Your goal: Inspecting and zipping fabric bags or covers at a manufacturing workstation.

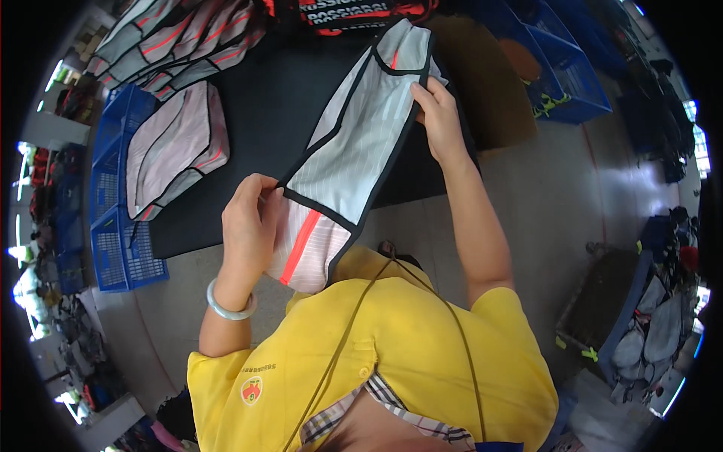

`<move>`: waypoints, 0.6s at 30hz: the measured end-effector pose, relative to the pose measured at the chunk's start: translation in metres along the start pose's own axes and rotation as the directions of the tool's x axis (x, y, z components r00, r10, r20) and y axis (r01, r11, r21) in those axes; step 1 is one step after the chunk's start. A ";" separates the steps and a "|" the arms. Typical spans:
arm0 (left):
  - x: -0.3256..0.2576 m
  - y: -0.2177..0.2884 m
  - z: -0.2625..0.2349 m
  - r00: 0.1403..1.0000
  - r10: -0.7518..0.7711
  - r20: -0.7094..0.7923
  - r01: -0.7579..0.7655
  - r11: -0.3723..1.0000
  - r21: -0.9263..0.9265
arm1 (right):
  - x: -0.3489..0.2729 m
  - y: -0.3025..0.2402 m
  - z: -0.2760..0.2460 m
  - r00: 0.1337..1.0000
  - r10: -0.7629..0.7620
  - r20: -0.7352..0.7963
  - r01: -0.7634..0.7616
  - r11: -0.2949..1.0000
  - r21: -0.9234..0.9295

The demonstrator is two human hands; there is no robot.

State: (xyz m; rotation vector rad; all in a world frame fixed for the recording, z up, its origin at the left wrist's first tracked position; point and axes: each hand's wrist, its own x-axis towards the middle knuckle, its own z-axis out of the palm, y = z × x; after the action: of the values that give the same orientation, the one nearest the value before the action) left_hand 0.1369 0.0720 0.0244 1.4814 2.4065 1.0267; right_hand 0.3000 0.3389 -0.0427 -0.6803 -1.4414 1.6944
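Between both hands I hold up a long sewn fabric panel, light grey with black binding and a reddish-orange strip near each end. My left hand pinches its near left edge, where the pinkish end with the orange strip hangs down by my body. Farther off, my right hand grips the right edge close to the far end, thumb on the grey face and the other fingers partly behind it. The panel slants from near left to far right above the dark table.
Similar panels are piled at the far left, with a smaller stack below them. Blue crates stand along the table's left side, and more blue crates at the far right beside a brown carton. A bin of fabric pieces is at right.
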 end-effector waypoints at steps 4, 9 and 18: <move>0.028 0.017 -0.038 0.976 0.193 -0.099 -0.186 0.980 0.075 | -0.016 -0.012 0.057 0.970 -0.147 0.195 0.124 0.984 0.124; 0.077 0.034 -0.034 0.990 0.121 -0.069 -0.115 0.991 0.074 | -0.071 -0.040 0.088 0.895 -0.178 0.409 0.194 0.981 0.003; 0.077 -0.010 -0.009 0.991 -0.015 0.132 0.097 0.759 -0.644 | -0.085 -0.040 0.068 0.939 -0.278 0.201 0.323 0.914 -0.246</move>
State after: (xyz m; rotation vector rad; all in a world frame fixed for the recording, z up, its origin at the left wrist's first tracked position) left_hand 0.0862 0.1285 0.0424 1.1552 1.7074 1.5031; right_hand 0.3000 0.2318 0.0030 -0.4411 -1.8190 1.3456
